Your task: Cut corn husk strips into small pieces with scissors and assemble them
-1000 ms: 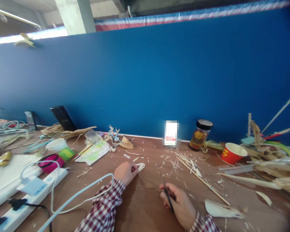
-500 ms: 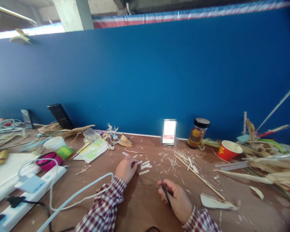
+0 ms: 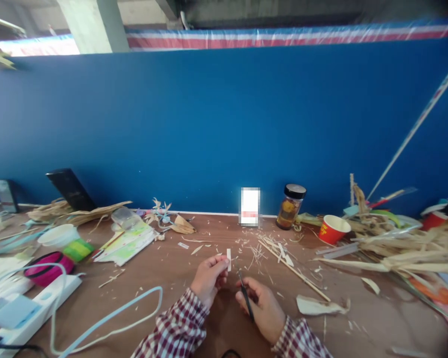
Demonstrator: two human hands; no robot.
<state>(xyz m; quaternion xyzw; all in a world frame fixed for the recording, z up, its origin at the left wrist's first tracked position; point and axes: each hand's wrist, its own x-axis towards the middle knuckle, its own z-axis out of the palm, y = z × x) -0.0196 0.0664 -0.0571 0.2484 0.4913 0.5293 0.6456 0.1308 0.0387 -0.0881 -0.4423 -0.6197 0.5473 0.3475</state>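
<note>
While our left hand (image 3: 209,276) pinches a pale strip (image 3: 229,259), lower centre,
our right hand (image 3: 261,311) grips a dark tool (image 3: 246,298) beside it.

The tabletop (image 3: 164,278) looks like smooth matt brown wood. The little strip (image 3: 229,259) is pale, dry, fibrous stuff; scissors (image 3: 245,298) are dark metal, jar (image 3: 290,213) glossy glass, cup (image 3: 333,228) paper, sleeve (image 3: 175,333) checked cloth.

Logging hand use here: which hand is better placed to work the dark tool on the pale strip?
Right, probably. The right hand grips the dark tool, its tip aimed toward the pale strip pinched upright in the left hand.
</note>
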